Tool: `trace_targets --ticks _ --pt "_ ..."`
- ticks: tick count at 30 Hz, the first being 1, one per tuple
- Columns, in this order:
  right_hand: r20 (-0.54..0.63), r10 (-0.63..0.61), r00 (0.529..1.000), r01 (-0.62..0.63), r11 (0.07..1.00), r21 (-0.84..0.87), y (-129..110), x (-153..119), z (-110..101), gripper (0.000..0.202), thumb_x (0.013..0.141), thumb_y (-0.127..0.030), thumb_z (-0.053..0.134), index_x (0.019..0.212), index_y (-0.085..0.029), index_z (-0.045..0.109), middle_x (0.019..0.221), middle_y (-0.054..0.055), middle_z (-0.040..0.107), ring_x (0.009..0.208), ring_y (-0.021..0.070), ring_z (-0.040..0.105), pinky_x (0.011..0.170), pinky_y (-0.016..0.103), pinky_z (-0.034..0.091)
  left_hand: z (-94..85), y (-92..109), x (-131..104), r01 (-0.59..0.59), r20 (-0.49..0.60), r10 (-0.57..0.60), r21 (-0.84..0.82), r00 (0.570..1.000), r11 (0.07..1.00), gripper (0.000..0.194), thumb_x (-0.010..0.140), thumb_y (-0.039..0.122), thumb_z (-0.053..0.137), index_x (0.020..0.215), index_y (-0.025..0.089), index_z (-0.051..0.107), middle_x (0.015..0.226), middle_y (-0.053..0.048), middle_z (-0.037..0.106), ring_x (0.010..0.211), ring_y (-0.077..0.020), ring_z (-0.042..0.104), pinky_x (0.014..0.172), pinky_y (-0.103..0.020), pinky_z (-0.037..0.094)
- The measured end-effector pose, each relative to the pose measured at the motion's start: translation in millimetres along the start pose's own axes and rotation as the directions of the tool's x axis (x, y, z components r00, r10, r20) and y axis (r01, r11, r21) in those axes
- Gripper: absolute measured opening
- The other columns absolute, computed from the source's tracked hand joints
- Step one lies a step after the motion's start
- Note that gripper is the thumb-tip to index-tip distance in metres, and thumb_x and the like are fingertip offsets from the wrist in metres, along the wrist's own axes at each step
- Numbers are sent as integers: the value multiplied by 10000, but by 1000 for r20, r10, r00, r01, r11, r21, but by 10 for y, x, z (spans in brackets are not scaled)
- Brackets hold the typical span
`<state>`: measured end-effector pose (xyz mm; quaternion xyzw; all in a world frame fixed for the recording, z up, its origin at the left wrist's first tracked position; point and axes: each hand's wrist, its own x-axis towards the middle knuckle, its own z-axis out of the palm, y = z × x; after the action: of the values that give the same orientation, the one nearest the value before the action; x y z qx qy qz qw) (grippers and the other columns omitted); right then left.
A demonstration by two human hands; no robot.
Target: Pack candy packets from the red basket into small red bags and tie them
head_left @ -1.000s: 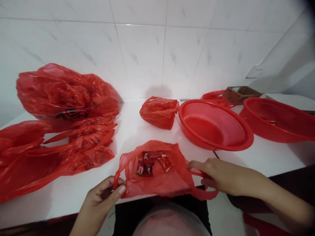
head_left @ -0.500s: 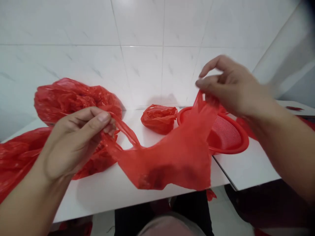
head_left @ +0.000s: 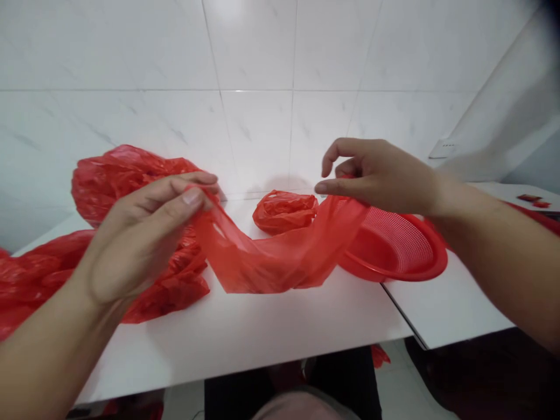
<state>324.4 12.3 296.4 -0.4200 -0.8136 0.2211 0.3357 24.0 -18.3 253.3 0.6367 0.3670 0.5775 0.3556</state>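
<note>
A red plastic bag (head_left: 271, 262) hangs in a sagging curve between my two hands, above the white table. Its left end is pinched between the thumb and fingers of my left hand (head_left: 149, 233). My right hand (head_left: 376, 175) holds the other end under its curled lower fingers, while its thumb and index finger stand apart. Behind the held bag, a small bundled red bag (head_left: 285, 211) rests near the wall. Partly behind the right end of the held bag is a red mesh basket (head_left: 398, 245).
Large crumpled red bags (head_left: 118, 175) fill the left side of the white table (head_left: 262, 344), with more bags (head_left: 39, 268) nearer the left edge. A second white table (head_left: 464, 303) adjoins at the right. The tiled wall (head_left: 258, 128) rises behind.
My right hand has moved down and left, closer to my left hand. The held bag has risen at its bottom and now looks narrower and more folded. The view has shifted slightly.
</note>
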Motion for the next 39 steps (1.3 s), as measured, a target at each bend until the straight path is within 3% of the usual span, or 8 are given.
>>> trace_targets --ticks 5,9,14,23,26,30,36,39 --pt "153 -103 983 73 979 190 -145 247 415 164 817 -271 698 856 -179 568 569 -66 484 488 45 463 439 176 343 257 -106 145 275 428 -263 34 865 961 548 796 340 707 1295 344 480 963 10 641 902 -173 639 822 -338 501" --pt "158 -161 974 97 931 353 -207 362 787 153 811 -243 661 803 -180 523 605 -58 528 529 55 498 462 175 387 426 -248 145 333 588 -413 245 696 910 438 770 370 720 1172 247 595 829 1 589 736 -145 557 670 -290 485" --pt "55 -179 982 142 902 407 -73 332 950 96 840 -192 564 933 -197 538 840 -1 621 750 103 591 576 210 471 439 -445 128 438 408 -470 176 782 881 361 869 533 537 875 195 664 581 44 410 536 -93 376 505 -222 358" --pt "46 -172 984 147 932 332 90 -65 1098 155 810 -96 528 922 -201 518 815 -24 556 710 91 515 650 244 456 369 -588 104 484 369 -460 31 808 875 343 872 485 548 720 182 602 538 15 549 488 -107 500 472 -225 396" --pt "89 -243 966 182 882 434 -1 -223 1126 123 840 -143 560 947 -203 545 911 -3 595 812 106 555 761 268 478 331 -500 76 364 487 -364 100 794 926 263 888 382 527 754 201 665 712 -21 667 613 -142 599 582 -264 481" --pt "-64 -12 998 41 874 484 234 -206 1317 156 931 -291 492 1039 -208 568 1003 26 612 905 130 577 823 296 474 302 -459 32 169 585 -323 304 744 938 163 844 312 572 849 221 706 867 -23 709 726 -168 641 680 -294 508" --pt "116 62 991 -120 791 600 545 -134 1637 303 967 -379 415 1191 -240 565 986 26 625 938 153 586 886 334 463 356 -800 -108 -261 385 -11 646 923 717 296 680 -8 448 774 213 622 717 30 643 589 -110 540 539 -227 391" --pt "159 -32 987 -80 758 647 545 -164 1663 281 939 -382 480 1158 -245 591 1035 20 612 1023 157 551 954 329 418 387 -889 -195 -372 331 199 627 923 684 330 716 -10 446 895 219 601 926 -6 654 709 -122 584 592 -229 437"
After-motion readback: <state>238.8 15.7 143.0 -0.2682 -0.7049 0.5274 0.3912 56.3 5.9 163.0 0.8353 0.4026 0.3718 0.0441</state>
